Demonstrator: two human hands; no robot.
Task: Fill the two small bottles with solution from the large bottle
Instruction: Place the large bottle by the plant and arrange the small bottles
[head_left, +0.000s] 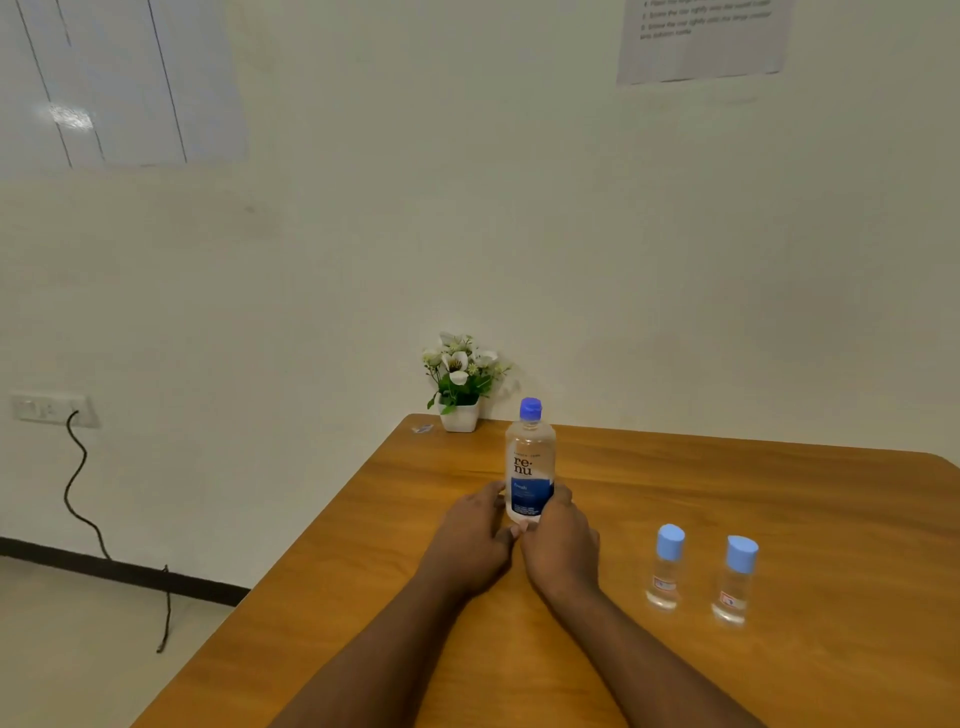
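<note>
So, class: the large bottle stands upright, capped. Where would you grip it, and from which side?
I'd grip the large bottle round its labelled middle, from the side: it stands upright, its round body fits a wrapping hand, and the blue cap is left free to unscrew.

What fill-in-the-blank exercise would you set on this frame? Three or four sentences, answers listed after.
1. The left hand and right hand both grip the large bottle near its ____.
2. The large bottle stands ____ on the table.
3. The two small bottles stand to the ____ of the hands.
4. Each small bottle wears a light ____ cap.
Missing words: base; upright; right; blue.
</note>
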